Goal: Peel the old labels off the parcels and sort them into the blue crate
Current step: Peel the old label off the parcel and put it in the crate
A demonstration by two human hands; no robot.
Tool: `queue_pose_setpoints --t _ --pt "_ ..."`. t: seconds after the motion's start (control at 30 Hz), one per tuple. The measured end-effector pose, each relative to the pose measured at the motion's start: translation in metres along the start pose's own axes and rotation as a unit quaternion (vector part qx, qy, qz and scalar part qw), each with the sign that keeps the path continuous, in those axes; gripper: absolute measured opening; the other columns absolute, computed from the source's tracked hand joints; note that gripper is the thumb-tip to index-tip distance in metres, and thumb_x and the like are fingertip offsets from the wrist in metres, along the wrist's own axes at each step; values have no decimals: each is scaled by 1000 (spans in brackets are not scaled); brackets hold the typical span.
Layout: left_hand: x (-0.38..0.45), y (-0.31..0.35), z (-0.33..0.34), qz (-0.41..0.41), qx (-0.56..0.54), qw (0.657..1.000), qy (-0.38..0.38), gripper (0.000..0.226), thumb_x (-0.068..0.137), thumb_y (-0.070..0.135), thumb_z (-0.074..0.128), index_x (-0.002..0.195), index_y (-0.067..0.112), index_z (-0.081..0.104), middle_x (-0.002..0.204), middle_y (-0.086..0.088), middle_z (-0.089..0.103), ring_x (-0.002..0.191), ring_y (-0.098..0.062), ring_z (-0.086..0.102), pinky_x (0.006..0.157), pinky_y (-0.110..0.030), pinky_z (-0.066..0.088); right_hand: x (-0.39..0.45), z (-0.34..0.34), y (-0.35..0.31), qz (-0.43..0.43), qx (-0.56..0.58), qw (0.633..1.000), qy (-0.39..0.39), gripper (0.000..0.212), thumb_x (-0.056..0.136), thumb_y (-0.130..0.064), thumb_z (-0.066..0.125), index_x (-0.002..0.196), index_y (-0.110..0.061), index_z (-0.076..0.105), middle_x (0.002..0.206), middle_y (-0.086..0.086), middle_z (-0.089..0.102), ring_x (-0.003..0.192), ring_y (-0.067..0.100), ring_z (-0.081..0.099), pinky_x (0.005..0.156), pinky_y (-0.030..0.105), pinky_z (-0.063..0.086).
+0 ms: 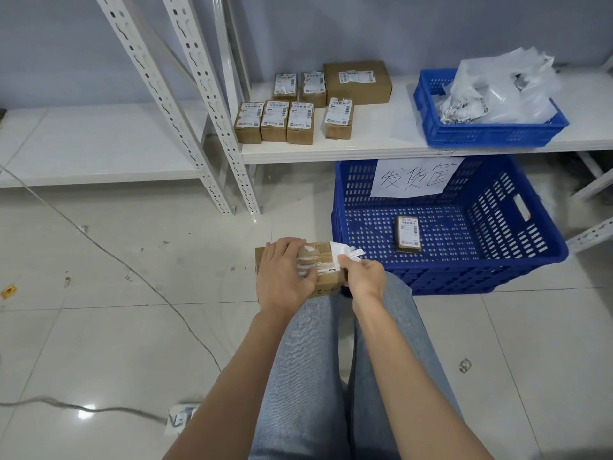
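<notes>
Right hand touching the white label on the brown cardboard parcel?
Touching. The head view shows the right hand pinching the half-peeled white label at the brown cardboard parcel.

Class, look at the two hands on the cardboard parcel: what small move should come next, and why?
Probably keep pulling the label rightward until it comes free. The right hand pinches its lifted end, torn strips still cling to the parcel, and the left hand presses the parcel steady.
</notes>
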State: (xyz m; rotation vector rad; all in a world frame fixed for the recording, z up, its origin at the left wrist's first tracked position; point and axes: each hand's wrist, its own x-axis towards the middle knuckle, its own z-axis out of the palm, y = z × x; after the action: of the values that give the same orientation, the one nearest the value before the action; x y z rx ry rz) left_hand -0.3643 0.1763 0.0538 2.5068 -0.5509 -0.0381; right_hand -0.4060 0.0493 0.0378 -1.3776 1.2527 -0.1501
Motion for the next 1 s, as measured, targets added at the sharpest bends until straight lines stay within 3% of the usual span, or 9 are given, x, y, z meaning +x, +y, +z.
queue_pose_setpoints --t 0.1,0.23,0.47,0.57,0.63,0.7,0.8,0.9,1.0 --pt "1 2 -3 -2 -17 1000 -12 59 80 25 75 134 18 53 130 4 53 120 -16 47 101 -28 40 5 -1 3 35 37 999 -7 21 80 -23 74 71 -8 64 87 12 71 86 31 68 85 49 55" --pt "2 4 -4 11 -6 1000 -19 60 82 27 75 136 19 51 131 5 52 122 -13 45 99 -24 39 9 0 10 70 76 995 -16 23 81 -21 74 89 -1 67 93 15 71 88 30 69 85 47 56" --pt "10 4 -5 20 3 999 -42 57 84 27 73 136 20 51 131 5 53 125 -13 44 99 -27 40 14 -7 6 73 117 989 -49 21 90 -15 66 99 4 66 94 17 72 84 28 70 63 32 57" --pt "12 0 -3 5 -22 999 -47 53 83 21 73 132 18 55 127 5 55 123 -14 45 101 -27 40 12 -14 4 105 173 978 -46 20 95 -11 55 107 4 60 94 19 71 71 23 67 48 26 51" --pt "10 -5 -1 -37 -86 995 -36 44 83 15 72 125 16 59 122 2 57 120 -17 46 98 -23 37 13 -18 7 114 178 977 -41 19 101 -11 38 101 1 54 70 11 69 56 16 64 46 23 48" --pt "9 -7 1 -36 -111 992 -37 36 82 13 73 117 19 64 117 4 58 116 -16 49 93 -19 35 14 -10 6 73 161 984 -17 21 103 -20 34 100 -5 49 64 5 69 62 19 69 63 31 56" --pt "11 0 5 2 -97 993 -67 46 80 12 75 123 22 62 119 6 60 118 -15 50 92 -20 39 8 3 -3 -14 88 996 -3 23 98 -43 39 112 -25 34 96 5 69 89 27 67 86 45 51" --pt "14 8 1 52 -108 990 -79 74 77 14 79 142 16 45 136 1 51 128 -16 46 103 -24 39 3 6 -18 -65 45 993 -89 36 97 -40 46 127 -25 34 105 2 60 94 21 56 76 34 42" --pt "11 4 -2 97 -35 994 43 87 68 29 86 141 8 43 140 -10 43 134 -26 38 113 -49 34 2 6 -16 -101 -43 986 -128 32 97 -30 52 121 -18 37 100 4 59 86 18 55 65 29 39"
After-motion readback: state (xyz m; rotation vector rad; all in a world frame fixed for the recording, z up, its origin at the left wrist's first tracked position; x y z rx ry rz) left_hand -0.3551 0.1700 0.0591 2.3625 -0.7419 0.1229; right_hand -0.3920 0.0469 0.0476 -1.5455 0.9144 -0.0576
